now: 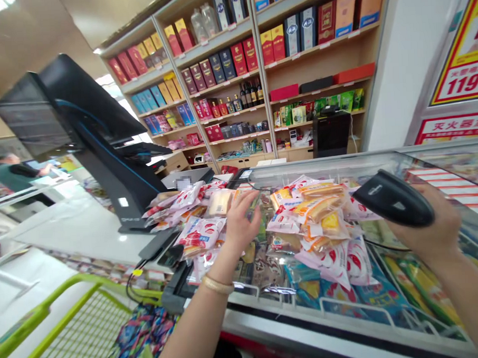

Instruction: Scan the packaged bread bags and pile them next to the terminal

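My left hand (243, 221) reaches over the glass freezer top, its fingers apart, beside a wrapped bread with a barcode label (219, 202). Whether it touches that package cannot be made out. In my right hand (439, 225) is a black handheld scanner (396, 198), tilted with its nose to the left. Between the hands lies a heap of wrapped breads (322, 212) in clear, pink and orange packaging. Another pile of packets (199, 233) lies left of my left hand, in front of the black checkout monitor (97, 116).
A green shopping cart (76, 318) stands at the lower left, near a colourful bundle (145, 333). Boxes and bottles fill the wooden shelves (213, 43) behind. A person (13, 175) is at the far left. Frozen packs (347, 298) show beneath the glass.
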A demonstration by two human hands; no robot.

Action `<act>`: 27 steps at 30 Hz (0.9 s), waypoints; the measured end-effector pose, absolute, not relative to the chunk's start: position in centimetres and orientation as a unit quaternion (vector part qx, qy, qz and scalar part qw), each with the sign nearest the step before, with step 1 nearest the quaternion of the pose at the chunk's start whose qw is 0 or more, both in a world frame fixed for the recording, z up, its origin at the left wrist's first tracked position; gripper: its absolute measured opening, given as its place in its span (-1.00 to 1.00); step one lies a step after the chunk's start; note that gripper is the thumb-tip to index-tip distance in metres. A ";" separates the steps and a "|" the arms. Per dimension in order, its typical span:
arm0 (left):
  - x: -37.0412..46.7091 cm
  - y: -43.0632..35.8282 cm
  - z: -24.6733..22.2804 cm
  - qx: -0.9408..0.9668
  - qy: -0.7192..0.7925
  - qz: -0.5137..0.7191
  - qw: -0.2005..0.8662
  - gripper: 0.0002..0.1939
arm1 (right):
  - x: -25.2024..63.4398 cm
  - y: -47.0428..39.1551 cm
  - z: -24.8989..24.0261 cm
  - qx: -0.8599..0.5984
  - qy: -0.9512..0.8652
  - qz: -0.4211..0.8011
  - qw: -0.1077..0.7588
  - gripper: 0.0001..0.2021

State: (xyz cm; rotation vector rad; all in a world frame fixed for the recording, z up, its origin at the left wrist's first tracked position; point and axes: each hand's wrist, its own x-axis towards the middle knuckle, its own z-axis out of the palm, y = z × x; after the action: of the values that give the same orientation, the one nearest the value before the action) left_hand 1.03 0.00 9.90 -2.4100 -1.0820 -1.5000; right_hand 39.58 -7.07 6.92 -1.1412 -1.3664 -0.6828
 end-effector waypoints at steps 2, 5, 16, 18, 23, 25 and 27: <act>-3.3 1.2 10.8 -0.745 -0.436 -0.492 0.111 -0.59 | 39.7 -7.0 6.8 -0.482 -0.585 -0.303 0.577 -0.73; -9.0 3.3 12.8 -0.655 -0.600 -0.430 0.162 -0.47 | 39.7 -7.1 6.8 -0.458 -0.605 -0.335 0.559 -0.75; -13.9 5.9 16.1 -0.598 -0.796 -0.050 0.082 -0.25 | 39.1 -7.8 7.3 -0.476 -0.644 -0.303 0.517 -0.78; -13.9 5.3 15.9 -0.609 -0.787 -0.043 0.087 -0.25 | 39.2 -7.8 7.2 -0.470 -0.647 -0.307 0.516 -0.78; -14.0 3.3 15.0 -0.654 -0.744 -0.076 0.114 -0.34 | 39.4 -7.6 6.8 -0.470 -0.643 -0.312 0.519 -0.78; -13.9 2.4 14.6 -0.666 -0.728 -0.096 0.129 -0.37 | 39.4 -7.5 6.6 -0.475 -0.642 -0.305 0.519 -0.78; -13.7 1.7 14.2 -0.672 -0.714 -0.147 0.128 -0.39 | 39.4 -7.5 6.5 -0.461 -0.649 -0.315 0.517 -0.78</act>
State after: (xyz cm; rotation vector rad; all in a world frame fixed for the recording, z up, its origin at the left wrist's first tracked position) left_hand -13.66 1.68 14.21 -1.9554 -2.0779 -0.4272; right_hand 39.42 -7.46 6.53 -1.1061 -1.5587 -0.7563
